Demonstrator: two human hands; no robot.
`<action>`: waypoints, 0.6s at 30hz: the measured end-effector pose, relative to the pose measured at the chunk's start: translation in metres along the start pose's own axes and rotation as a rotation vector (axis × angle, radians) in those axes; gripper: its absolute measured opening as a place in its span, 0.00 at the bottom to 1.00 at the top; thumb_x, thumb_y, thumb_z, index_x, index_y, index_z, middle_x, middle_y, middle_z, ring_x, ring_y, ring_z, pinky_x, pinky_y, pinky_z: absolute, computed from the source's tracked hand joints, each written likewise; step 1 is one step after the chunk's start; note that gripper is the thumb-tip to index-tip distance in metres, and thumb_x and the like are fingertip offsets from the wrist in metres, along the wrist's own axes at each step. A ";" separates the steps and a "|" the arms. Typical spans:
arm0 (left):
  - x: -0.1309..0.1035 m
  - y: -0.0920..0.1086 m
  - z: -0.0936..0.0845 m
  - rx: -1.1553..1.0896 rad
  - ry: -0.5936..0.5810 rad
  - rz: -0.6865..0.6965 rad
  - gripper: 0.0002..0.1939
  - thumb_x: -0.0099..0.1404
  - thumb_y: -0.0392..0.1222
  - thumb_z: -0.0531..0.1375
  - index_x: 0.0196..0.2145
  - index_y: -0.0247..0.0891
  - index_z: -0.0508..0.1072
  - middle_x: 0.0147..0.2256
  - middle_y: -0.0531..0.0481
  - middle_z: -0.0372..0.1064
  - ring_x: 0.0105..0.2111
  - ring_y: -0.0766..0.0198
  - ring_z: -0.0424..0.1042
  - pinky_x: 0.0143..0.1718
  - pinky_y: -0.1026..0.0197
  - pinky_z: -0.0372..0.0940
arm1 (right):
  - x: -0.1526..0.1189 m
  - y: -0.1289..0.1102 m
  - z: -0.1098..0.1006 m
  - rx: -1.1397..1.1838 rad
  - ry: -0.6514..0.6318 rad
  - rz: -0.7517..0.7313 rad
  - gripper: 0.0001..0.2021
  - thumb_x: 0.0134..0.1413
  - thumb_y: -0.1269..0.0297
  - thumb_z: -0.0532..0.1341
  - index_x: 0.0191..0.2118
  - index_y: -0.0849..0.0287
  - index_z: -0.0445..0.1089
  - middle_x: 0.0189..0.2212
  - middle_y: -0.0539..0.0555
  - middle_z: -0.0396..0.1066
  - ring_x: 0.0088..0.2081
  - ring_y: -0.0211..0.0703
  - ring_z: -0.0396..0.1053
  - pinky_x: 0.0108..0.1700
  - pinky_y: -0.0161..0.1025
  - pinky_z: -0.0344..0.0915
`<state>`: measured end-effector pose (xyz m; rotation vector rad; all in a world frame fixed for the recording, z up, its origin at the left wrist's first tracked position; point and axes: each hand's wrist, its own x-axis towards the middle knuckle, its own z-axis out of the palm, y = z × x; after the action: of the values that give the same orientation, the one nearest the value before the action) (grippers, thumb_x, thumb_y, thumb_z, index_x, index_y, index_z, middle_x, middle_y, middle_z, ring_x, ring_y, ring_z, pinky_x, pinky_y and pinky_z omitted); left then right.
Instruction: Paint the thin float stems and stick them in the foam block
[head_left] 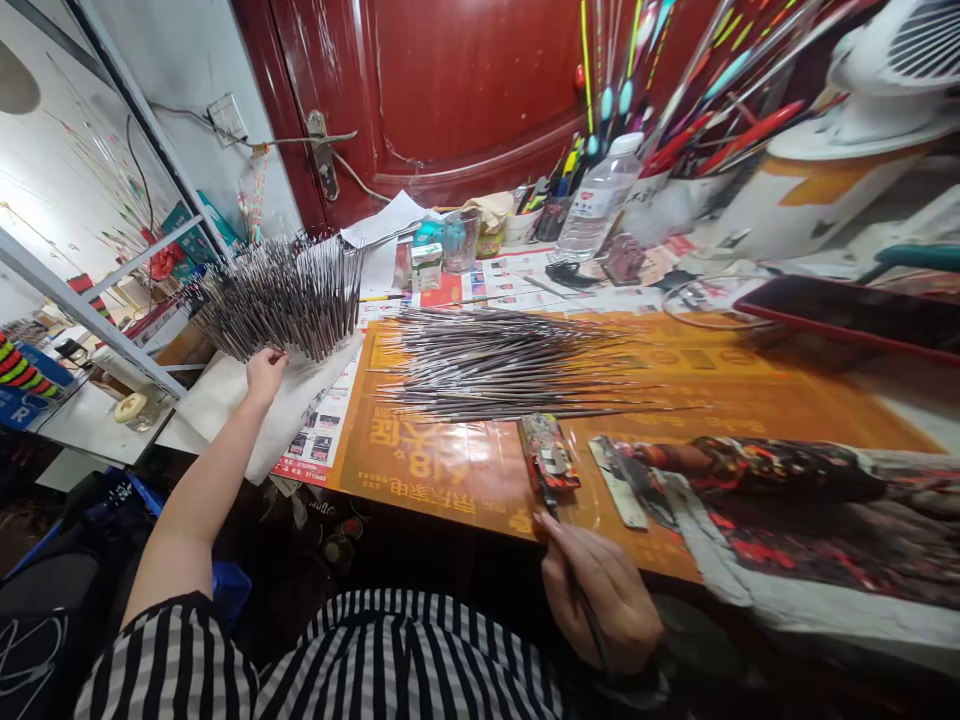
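The right hand (604, 595) is closed around a brush (550, 503), its tip at a small box (555, 450). The left hand (266, 372) has fingers drawn together beside the upright sticks (277, 300); whether it grips one, I cannot tell. Loose sticks (487, 365) lie on the orange sheet (442, 468), a bottle (591, 212) behind.

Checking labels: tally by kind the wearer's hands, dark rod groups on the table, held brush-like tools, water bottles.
Hands: 2 (left hand, right hand)
Rod groups: 2 (standing bunch, lying pile)
Brush-like tool: 1
Water bottle: 1
Total: 6
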<state>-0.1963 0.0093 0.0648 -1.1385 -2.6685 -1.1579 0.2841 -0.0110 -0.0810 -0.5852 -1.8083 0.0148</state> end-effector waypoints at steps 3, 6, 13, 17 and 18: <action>0.015 -0.003 0.004 0.075 0.057 0.000 0.08 0.61 0.44 0.61 0.34 0.39 0.78 0.35 0.48 0.79 0.39 0.60 0.75 0.42 0.62 0.65 | 0.000 -0.001 0.000 0.001 0.005 0.017 0.27 0.59 0.75 0.62 0.64 0.56 0.65 0.42 0.58 0.79 0.38 0.48 0.78 0.44 0.44 0.76; 0.023 -0.004 0.014 0.124 0.089 -0.006 0.09 0.62 0.44 0.60 0.35 0.40 0.79 0.37 0.47 0.79 0.41 0.59 0.75 0.43 0.61 0.65 | 0.001 0.000 -0.001 0.017 -0.007 0.003 0.27 0.60 0.75 0.61 0.64 0.56 0.64 0.42 0.58 0.79 0.38 0.48 0.78 0.44 0.44 0.76; 0.028 -0.014 0.031 0.204 0.072 -0.049 0.10 0.61 0.42 0.60 0.38 0.39 0.81 0.39 0.44 0.79 0.41 0.56 0.75 0.43 0.59 0.65 | 0.002 0.003 -0.002 0.005 -0.017 -0.038 0.29 0.59 0.77 0.61 0.66 0.56 0.63 0.41 0.57 0.79 0.37 0.47 0.78 0.43 0.43 0.75; 0.026 -0.016 0.032 0.252 0.035 -0.051 0.11 0.61 0.42 0.60 0.38 0.39 0.81 0.40 0.43 0.80 0.41 0.54 0.76 0.42 0.58 0.66 | -0.001 0.003 -0.001 -0.004 -0.013 -0.053 0.31 0.59 0.79 0.61 0.67 0.57 0.61 0.40 0.58 0.79 0.37 0.48 0.77 0.42 0.44 0.75; 0.025 -0.016 0.031 0.264 0.029 -0.046 0.12 0.61 0.42 0.60 0.39 0.39 0.81 0.40 0.43 0.80 0.42 0.54 0.76 0.42 0.58 0.66 | -0.001 0.003 -0.001 -0.002 -0.012 -0.055 0.31 0.58 0.79 0.61 0.67 0.57 0.61 0.40 0.59 0.79 0.37 0.48 0.77 0.42 0.44 0.75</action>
<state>-0.2168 0.0378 0.0393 -1.0138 -2.7342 -0.7870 0.2861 -0.0085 -0.0829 -0.5378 -1.8358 -0.0207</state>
